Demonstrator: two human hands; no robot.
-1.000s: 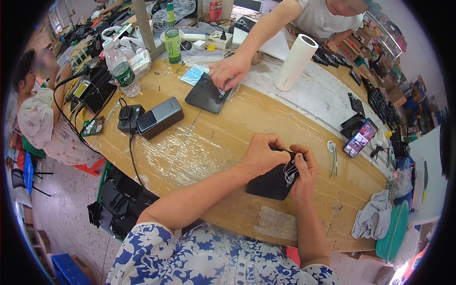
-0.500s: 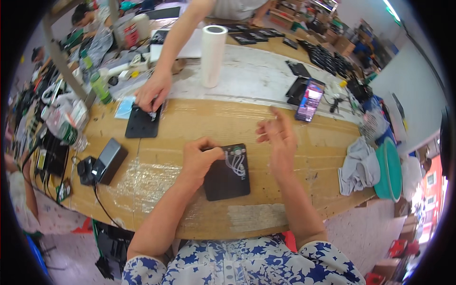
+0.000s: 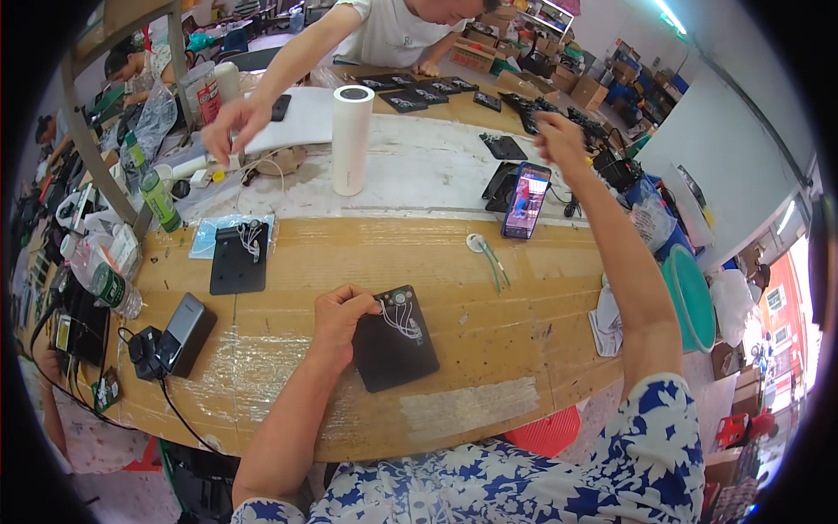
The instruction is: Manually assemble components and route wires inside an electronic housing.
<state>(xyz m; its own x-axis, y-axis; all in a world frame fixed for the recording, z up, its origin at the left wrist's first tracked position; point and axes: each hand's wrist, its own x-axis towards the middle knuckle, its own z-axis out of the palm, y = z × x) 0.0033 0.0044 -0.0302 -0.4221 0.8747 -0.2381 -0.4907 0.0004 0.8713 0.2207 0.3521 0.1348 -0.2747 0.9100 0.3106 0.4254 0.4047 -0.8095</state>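
Note:
A flat black square panel (image 3: pixel 395 349) lies on the cardboard-covered table in front of me. Thin white wires (image 3: pixel 403 324) and a small round part are at its far edge. My left hand (image 3: pixel 342 321) pinches the panel's far left corner, thumb on top. Stretched out to the far right, my right hand (image 3: pixel 560 140) hovers by a heap of black parts (image 3: pixel 524 112); motion blurs its fingers. A round white piece with greenish wires (image 3: pixel 486 258) rests on the cardboard, short of the propped-up phone (image 3: pixel 527 201).
Across the table a co-worker's hand (image 3: pixel 236 129) reaches over cables. A second black panel (image 3: pixel 238 266) lies on a blue sheet. A tall white cylinder (image 3: pixel 352 144) stands mid-table. At left are a black box-shaped device (image 3: pixel 187 336) and bottles; a green basin (image 3: pixel 690 297) is at right.
My right hand has swung away to the far right, and the round piece with greenish wires now shows on the cardboard. The co-worker's hand has left the second panel. The whole view has shifted.

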